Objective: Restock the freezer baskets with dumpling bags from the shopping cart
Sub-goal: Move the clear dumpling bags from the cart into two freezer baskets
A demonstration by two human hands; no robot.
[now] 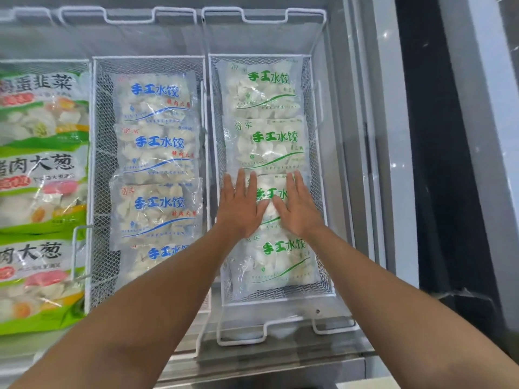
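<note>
Single head view, worn by the person, looking forward and steeply down into an open freezer [337, 37] from close above its near edge. Wide-angle, edges bowed. Both forearms enter from the bottom. No second view.

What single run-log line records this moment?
left hand: flat | right hand: flat | both press green-print dumpling bag | place: right basket

The scene is evenly, brightly lit; glare is seen on the clear bags [157, 153]; edges are bowed by wide-angle distortion.
</note>
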